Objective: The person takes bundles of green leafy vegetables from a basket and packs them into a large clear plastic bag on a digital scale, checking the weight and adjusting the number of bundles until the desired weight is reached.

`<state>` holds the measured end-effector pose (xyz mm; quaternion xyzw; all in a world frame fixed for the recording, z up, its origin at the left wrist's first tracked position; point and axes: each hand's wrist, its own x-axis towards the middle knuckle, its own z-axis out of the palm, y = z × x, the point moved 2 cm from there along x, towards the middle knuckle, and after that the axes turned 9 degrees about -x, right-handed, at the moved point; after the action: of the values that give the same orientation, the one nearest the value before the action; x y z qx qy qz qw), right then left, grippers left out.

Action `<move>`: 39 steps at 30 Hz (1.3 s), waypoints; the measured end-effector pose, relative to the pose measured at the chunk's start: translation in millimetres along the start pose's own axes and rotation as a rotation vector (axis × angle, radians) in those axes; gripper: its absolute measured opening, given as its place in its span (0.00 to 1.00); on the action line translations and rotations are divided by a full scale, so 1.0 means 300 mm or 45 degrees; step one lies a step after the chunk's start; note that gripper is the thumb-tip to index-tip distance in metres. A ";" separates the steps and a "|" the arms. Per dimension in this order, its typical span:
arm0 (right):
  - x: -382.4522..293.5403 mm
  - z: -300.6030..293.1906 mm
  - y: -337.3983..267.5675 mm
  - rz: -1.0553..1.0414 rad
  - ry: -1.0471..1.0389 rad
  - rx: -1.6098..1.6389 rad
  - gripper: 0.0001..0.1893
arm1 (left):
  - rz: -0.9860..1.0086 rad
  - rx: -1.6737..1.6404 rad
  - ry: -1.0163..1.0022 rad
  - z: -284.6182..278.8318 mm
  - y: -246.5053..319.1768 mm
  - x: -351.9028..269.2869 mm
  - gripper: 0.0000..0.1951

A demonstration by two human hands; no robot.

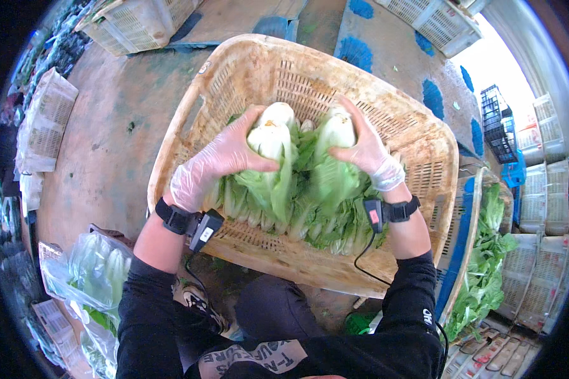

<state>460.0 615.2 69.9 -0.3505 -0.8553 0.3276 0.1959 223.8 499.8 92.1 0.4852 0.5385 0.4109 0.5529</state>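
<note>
My left hand [227, 149], in a clear plastic glove, is curled around two heads of leafy Chinese cabbage [271, 137] with their white cut bases facing up and away from me. On the other side, my gloved right hand [369, 147] grips another cabbage head [337, 130], whose leaves are blurred. Both hands are inside a large, dirt-stained plastic crate [308, 270] with slotted walls. Beneath the held heads lie more leafy greens [303, 222], their pale stalks pointing towards me. The held leaves partly hide that layer.
At lower left are greens in a clear plastic bag [95, 265]. To the right, leafy greens [483, 270] fill another container. White slotted crates [133, 28] stand at the far left, and a black crate [498, 123] is at the right. Cables hang from both wrist devices [207, 230].
</note>
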 end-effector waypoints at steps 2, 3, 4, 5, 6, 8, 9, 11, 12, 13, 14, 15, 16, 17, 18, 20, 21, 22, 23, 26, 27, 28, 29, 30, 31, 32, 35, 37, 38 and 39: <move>0.026 0.029 -0.160 -0.193 -0.063 0.330 0.53 | 0.046 -0.245 -0.113 0.001 0.043 -0.053 0.51; 0.033 0.030 -0.234 -0.234 -0.133 0.423 0.54 | 0.081 -0.378 -0.180 -0.002 0.057 -0.079 0.52; 0.029 0.039 -0.294 -0.261 -0.175 0.429 0.54 | 0.085 -0.590 -0.216 -0.013 0.082 -0.126 0.53; 0.026 0.046 -0.348 -0.197 -0.194 0.652 0.54 | 0.097 -0.603 -0.157 -0.034 0.082 -0.158 0.53; 0.015 0.061 -0.405 -0.153 -0.236 0.759 0.54 | 0.183 -0.576 -0.109 -0.048 0.080 -0.212 0.53; -0.008 0.126 -0.539 -0.058 -0.319 0.909 0.55 | 0.328 -0.256 0.122 -0.086 0.098 -0.400 0.55; -0.040 0.163 -0.627 -0.024 -0.346 0.949 0.55 | 0.367 0.041 0.298 -0.109 0.136 -0.513 0.57; -0.136 0.211 -0.752 -0.307 -0.362 0.788 0.55 | 0.616 0.489 0.464 -0.087 0.154 -0.743 0.57; -0.187 0.209 -0.831 -0.378 -0.379 0.651 0.56 | 0.662 0.623 0.550 -0.086 0.211 -0.860 0.57; -0.237 0.200 -0.889 -0.433 -0.367 0.493 0.57 | 0.821 0.669 0.622 -0.048 0.234 -0.955 0.54; -0.309 0.184 -0.962 -0.476 -0.363 0.662 0.58 | 0.888 0.863 0.692 -0.013 0.281 -1.063 0.54; -0.380 0.192 -1.037 -0.526 -0.387 0.829 0.59 | 0.912 0.710 0.664 0.025 0.287 -1.151 0.55; -0.452 0.218 -1.124 -0.584 -0.454 1.010 0.61 | 0.950 0.664 0.647 0.068 0.306 -1.241 0.56; -0.531 0.186 -1.228 -0.499 -0.469 1.011 0.62 | 1.063 0.582 0.575 0.094 0.328 -1.309 0.58; -0.606 0.159 -1.354 -0.450 -0.502 1.037 0.64 | 1.083 0.641 0.655 0.124 0.357 -1.400 0.58; -0.694 0.116 -1.435 -0.580 -0.488 1.021 0.66 | 1.130 0.389 0.402 0.191 0.395 -1.513 0.62; -0.726 0.130 -1.487 -0.649 -0.525 1.034 0.67 | 1.152 0.325 0.469 0.241 0.390 -1.584 0.62; -0.755 0.129 -1.528 -0.714 -0.682 0.948 0.67 | 1.089 0.234 0.487 0.270 0.394 -1.661 0.61; -0.769 0.136 -1.552 -0.817 -0.712 0.819 0.65 | 1.050 0.130 0.470 0.290 0.390 -1.706 0.60; -0.833 0.214 -1.651 -0.952 -0.859 0.670 0.57 | 1.036 -0.395 0.654 0.307 0.273 -1.790 0.56; -0.861 0.260 -1.694 -0.873 -0.927 0.712 0.53 | 1.140 -0.811 0.610 0.320 0.235 -1.808 0.53; -0.845 0.308 -1.696 -0.872 -0.927 0.678 0.53 | 1.259 -0.901 0.496 0.318 0.177 -1.809 0.45; -0.810 0.362 -1.673 -0.702 -1.060 0.623 0.51 | 1.271 -0.912 0.472 0.343 0.116 -1.800 0.45; -0.789 0.403 -1.654 -0.535 -1.166 0.570 0.50 | 1.172 -1.433 0.514 0.380 0.028 -1.781 0.41; -0.829 0.472 -1.668 -0.483 -1.132 0.370 0.48 | 1.017 -1.940 0.613 0.429 -0.076 -1.808 0.37; -0.865 0.540 -1.647 -0.498 -1.086 0.289 0.45 | 1.066 -2.109 0.436 0.457 -0.163 -1.811 0.35; -0.955 0.648 -1.520 -0.658 -0.952 0.046 0.49 | 1.123 -2.381 0.176 0.543 -0.227 -1.884 0.35; -1.085 0.691 -1.521 -0.761 -0.952 -0.029 0.48 | 1.006 -2.455 0.118 0.558 -0.272 -1.998 0.38; -1.124 0.691 -1.505 -0.788 -1.075 0.023 0.49 | 1.019 -2.479 0.101 0.557 -0.310 -2.034 0.39; -1.132 0.693 -1.496 -0.805 -1.159 0.081 0.50 | 1.020 -2.496 0.067 0.556 -0.309 -2.055 0.39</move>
<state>361.3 37.7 200.0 0.1064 -0.9068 0.3969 -0.0939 332.5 -136.0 114.1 -0.0400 -0.2161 0.8286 0.5150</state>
